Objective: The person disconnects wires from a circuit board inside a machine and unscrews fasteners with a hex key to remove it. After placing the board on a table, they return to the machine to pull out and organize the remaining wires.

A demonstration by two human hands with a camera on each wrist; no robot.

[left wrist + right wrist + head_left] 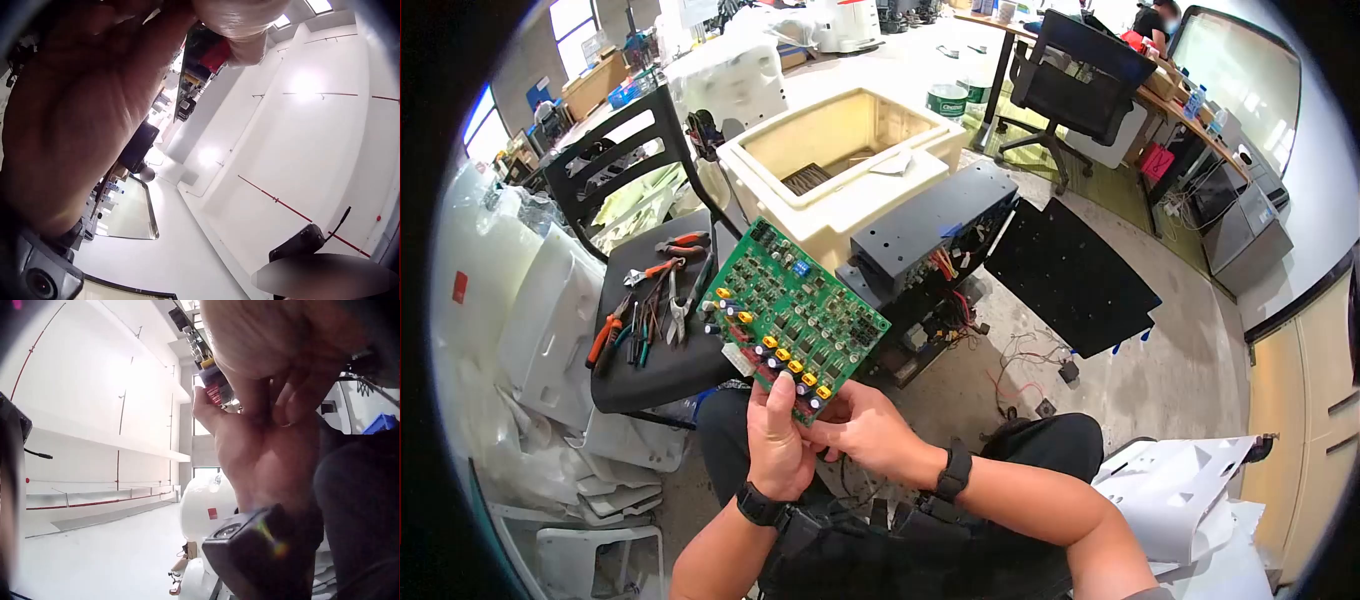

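— Nearest items?
— Left hand point(780, 438), right hand point(872, 430): together, both are gripping green circuit board point(795, 312) by its lower edge, before the lap point(990, 568).
— Beyond?
— Assorted hand tools point(677, 318), lying on black chair point(665, 378); cream bin point(815, 212), standing farther.

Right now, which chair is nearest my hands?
The slat-backed chair with tools on its seat, left of the circuit board; the wheeled chair stands farther back.

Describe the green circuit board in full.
The green circuit board is rectangular, crowded with components: yellow parts and small cylinders near the lower edge, a blue block higher up. It is held in mid-air, tilted, populated face towards the head camera; the left hand and right hand grip its lower edge.
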